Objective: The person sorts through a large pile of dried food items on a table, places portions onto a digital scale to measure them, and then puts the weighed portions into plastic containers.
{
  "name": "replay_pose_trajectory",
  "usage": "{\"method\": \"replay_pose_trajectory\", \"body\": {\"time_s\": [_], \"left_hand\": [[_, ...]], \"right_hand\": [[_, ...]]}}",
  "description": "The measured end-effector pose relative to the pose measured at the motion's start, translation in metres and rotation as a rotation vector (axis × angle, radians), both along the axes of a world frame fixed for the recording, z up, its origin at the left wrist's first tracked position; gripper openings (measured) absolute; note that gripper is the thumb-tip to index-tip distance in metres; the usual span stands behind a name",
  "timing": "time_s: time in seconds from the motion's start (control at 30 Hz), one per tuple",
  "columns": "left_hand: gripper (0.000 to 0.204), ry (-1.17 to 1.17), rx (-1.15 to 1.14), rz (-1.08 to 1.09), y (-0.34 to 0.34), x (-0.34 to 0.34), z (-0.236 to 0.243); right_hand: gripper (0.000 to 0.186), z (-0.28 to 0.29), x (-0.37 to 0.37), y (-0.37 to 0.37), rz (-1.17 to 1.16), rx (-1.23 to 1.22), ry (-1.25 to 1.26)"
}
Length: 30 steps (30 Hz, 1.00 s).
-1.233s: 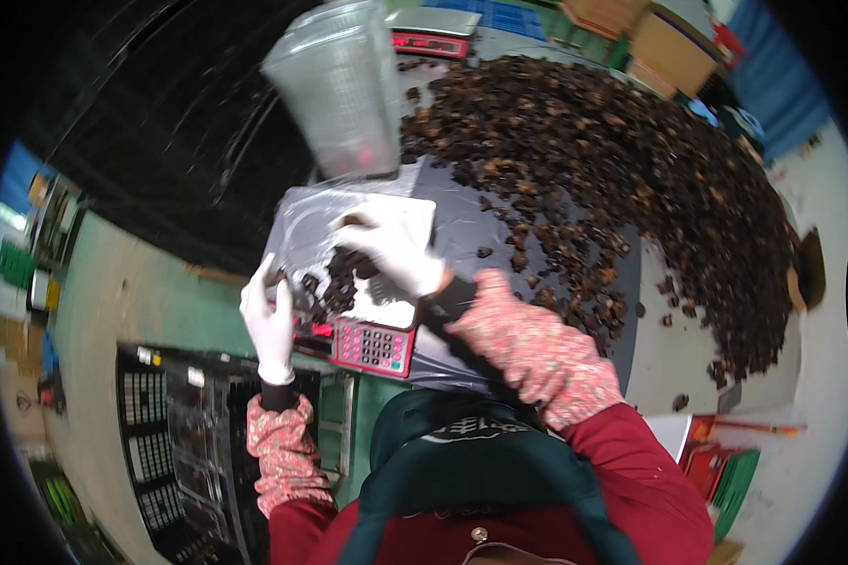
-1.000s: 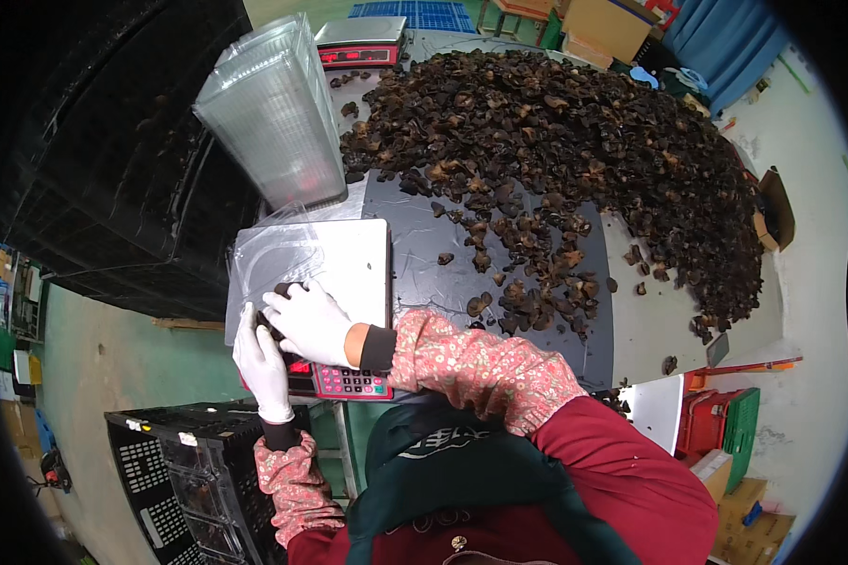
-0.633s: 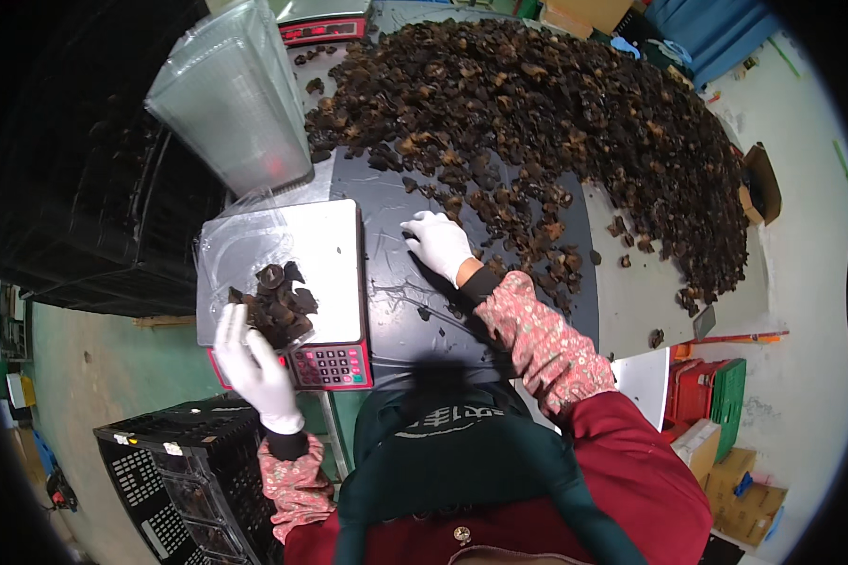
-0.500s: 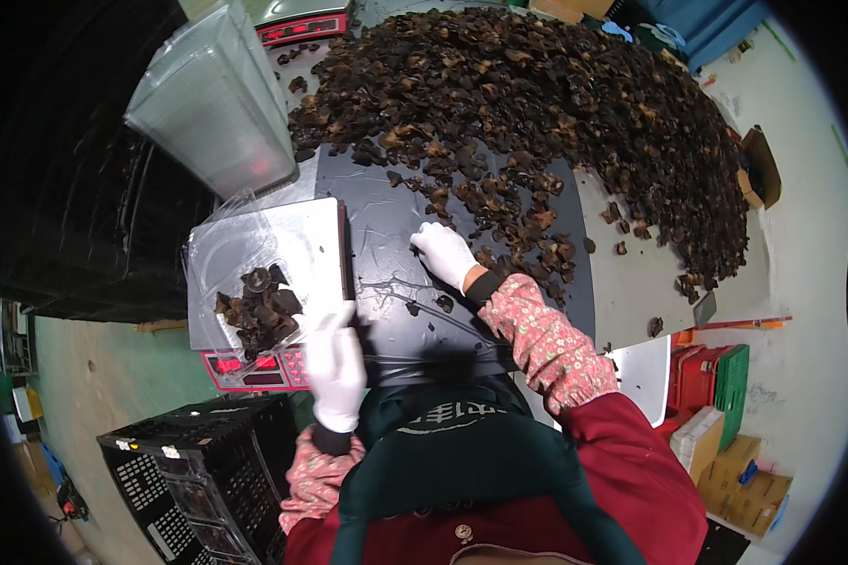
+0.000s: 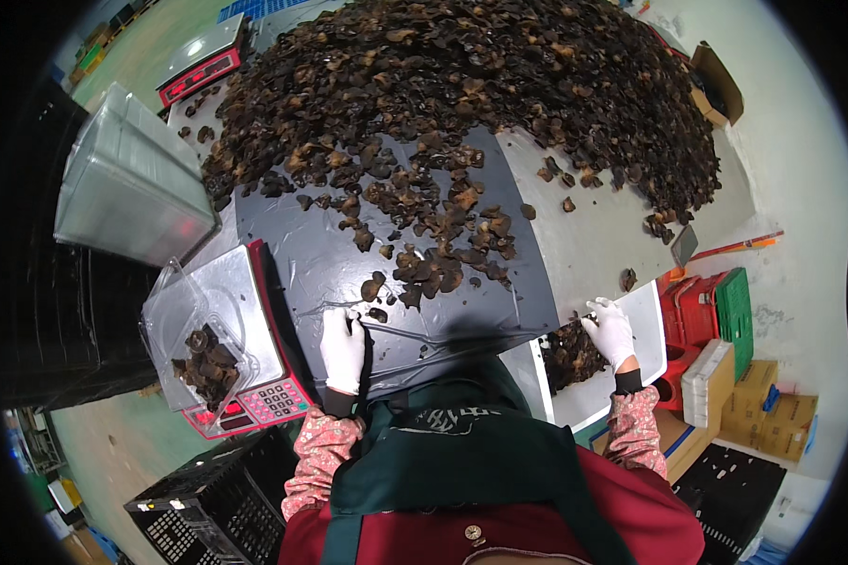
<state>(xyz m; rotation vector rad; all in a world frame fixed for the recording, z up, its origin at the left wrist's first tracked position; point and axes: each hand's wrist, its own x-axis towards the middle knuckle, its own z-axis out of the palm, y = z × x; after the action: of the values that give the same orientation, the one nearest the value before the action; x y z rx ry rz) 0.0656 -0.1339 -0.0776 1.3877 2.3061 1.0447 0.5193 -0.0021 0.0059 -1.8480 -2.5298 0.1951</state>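
Note:
My left hand (image 5: 342,350), in a white glove, is on the dark sheet (image 5: 301,226) near the table's front edge, its fingers apart and holding nothing I can see. Just beyond its fingertips lie a few loose pieces of black fungus (image 5: 374,285). At the right, my gloved right hand (image 5: 612,335) is over a white tub (image 5: 643,320), fingers spread. Dark fungus pieces (image 5: 572,356) lie inside that tub. On the red scale (image 5: 240,292) at the left sits a clear plastic box (image 5: 174,306) with its lid up, holding some fungus (image 5: 207,365).
A large heap of black fungus (image 5: 462,75) covers the table's far side. Stacked clear boxes (image 5: 132,188) stand behind the scale, and a second scale (image 5: 203,66) is farther back. Black crates (image 5: 226,480) are at lower left, red crates (image 5: 693,311) at right.
My right hand has moved from the sheet to the tub at the right. My left hand has left the box on the scale for the sheet. The whole view has shifted.

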Motion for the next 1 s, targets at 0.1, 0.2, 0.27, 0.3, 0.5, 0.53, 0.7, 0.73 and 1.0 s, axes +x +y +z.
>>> {"method": "replay_pose_trajectory", "body": {"time_s": [0.1,0.2,0.27,0.3,0.5,0.53,0.7,0.73,1.0], "left_hand": [[0.009,-0.213,0.221,-0.199,0.019,0.044,0.02],[0.028,-0.82,0.132,-0.522,0.05,0.128,0.088],[0.037,-1.063,0.085,-0.62,0.062,0.145,0.101],[0.039,-0.78,0.233,-0.622,0.066,0.145,0.098],[0.036,0.128,0.095,-0.021,0.029,0.039,0.035],[0.04,0.154,0.023,-0.02,0.02,0.029,0.023],[0.05,0.1,-0.096,-0.053,0.036,0.027,0.011],[0.045,0.085,-0.107,-0.037,0.041,0.024,0.008],[0.011,-0.063,-0.022,0.133,0.039,-0.003,-0.01]], "right_hand": [[0.025,0.002,-0.043,-0.001,0.002,-0.126,0.411],[0.025,-0.012,-0.119,-0.013,0.212,-0.179,0.748],[0.03,-0.042,-0.158,-0.021,0.282,-0.276,1.072],[0.035,-0.057,-0.174,-0.018,0.341,-0.19,1.038],[0.076,-0.049,-0.264,-0.007,0.351,0.07,0.415],[0.083,-0.056,-0.274,-0.004,0.37,0.087,0.34],[0.083,-0.057,-0.306,0.017,0.484,0.088,0.337],[0.082,-0.058,-0.31,0.02,0.509,0.086,0.306],[0.037,-0.069,-0.316,0.047,0.794,0.266,0.398]]}}
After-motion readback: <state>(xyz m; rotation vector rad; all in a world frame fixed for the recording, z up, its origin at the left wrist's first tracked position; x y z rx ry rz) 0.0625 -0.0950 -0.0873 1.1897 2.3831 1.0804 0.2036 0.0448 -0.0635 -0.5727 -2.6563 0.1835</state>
